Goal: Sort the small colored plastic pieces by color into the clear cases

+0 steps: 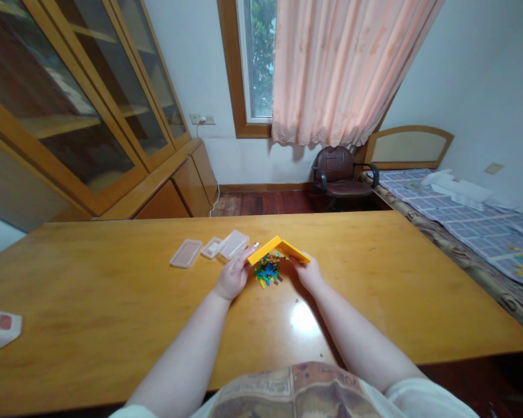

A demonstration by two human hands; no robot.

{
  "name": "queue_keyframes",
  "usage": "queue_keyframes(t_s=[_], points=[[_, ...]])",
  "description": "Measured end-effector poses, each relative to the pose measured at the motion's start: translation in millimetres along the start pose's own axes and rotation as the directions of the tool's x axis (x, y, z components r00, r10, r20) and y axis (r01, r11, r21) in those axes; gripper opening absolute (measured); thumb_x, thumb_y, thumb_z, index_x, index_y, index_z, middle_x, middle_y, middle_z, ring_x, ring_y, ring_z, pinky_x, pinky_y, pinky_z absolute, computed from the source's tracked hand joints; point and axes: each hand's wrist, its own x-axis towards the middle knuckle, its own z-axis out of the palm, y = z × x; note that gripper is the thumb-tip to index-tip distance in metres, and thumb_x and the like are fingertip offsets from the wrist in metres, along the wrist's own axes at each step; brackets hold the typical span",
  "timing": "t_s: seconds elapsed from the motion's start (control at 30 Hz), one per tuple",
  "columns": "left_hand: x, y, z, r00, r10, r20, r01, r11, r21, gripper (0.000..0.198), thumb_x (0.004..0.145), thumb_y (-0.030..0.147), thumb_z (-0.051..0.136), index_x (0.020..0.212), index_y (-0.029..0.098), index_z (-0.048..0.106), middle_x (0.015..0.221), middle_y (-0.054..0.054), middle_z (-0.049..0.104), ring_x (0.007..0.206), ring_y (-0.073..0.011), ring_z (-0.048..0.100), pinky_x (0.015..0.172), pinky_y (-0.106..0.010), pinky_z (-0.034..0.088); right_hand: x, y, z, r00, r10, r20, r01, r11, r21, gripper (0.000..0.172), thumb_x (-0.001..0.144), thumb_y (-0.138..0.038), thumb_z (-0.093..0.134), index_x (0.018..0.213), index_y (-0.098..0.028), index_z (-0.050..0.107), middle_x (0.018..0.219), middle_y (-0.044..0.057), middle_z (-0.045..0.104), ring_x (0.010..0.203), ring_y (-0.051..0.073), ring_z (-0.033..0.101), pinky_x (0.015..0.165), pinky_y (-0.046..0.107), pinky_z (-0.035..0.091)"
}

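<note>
Holding a bright yellow two-panel piece (264, 251) angled like a little roof, both hands are on it over the bench: the left hand (233, 278) has its grip on the left panel's outer end, the right hand (308, 274) has its grip closed on the right one. Can't tell if the panels are actually joined at the peak, tbh. Right below it there's a messy pile of tiny multicolored plastic pieces (268, 271), mostly blue and green with some yellow and brown, sitting on the glossy yellow-brown wooden bench (375, 278). Couple of small dark bits (297, 301) lie nearer the person's body. Off to the left of the hands are some shallow clear plastic containers (186, 253), and way over at the left edge, a white box with reddish patches (2, 326), partly cut off.
</note>
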Motion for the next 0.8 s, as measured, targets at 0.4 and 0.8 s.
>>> queue_keyframes(t_s=[0.4,0.8], points=[[-1,-8,6.9,0.951,-0.263,-0.162,0.247,0.963,-0.111,0.036,0.089,0.029,0.049,0.121,0.015,0.055,0.117,-0.013,0.065,0.112,-0.0272,0.060,0.100,-0.046,0.048,-7,-14,1,0.996,-0.004,0.090,0.008,0.999,-0.046,0.030,0.076,-0.037,0.061,0.092,-0.014,0.072,0.088,0.007,0.074,0.084,0.026,0.068,0.078,0.039,0.054],[9,39,19.2,0.863,-0.431,0.263,0.422,0.329,-0.845,0.093,0.081,0.038,0.069,0.149,0.037,0.005,0.151,-0.009,0.034,0.129,-0.0291,0.046,0.100,-0.045,0.048,-26,-56,18,0.903,-0.395,0.169,0.429,0.850,-0.307,0.040,0.089,-0.035,0.057,0.127,-0.025,0.060,0.129,0.008,0.060,0.122,0.025,0.054,0.106,0.046,0.041]])
